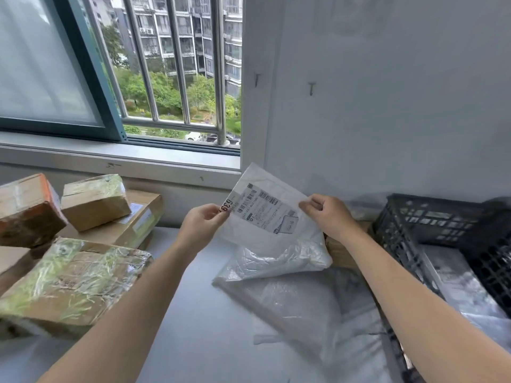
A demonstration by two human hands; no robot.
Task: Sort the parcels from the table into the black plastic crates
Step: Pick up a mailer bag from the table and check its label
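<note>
I hold a white plastic mailer bag (pixel 265 239) up above the table, its shipping label facing me. My left hand (pixel 203 221) pinches the bag's left edge by the label. My right hand (pixel 329 214) pinches its right edge. A second white mailer bag (pixel 298 302) lies flat on the white table (pixel 193 313) under it. Black plastic crates (pixel 409 225) stand at the right, with a plastic bag lying in the near one. Several cardboard parcels wrapped in tape (pixel 72 283) are stacked on the left of the table.
A small taped box (pixel 95 201) and an orange-edged box (pixel 27 211) sit on a flat carton (pixel 138 219) at the back left. A window with metal bars (pixel 171 64) is behind the table. A white wall (pixel 387 106) with two hooks rises at the right.
</note>
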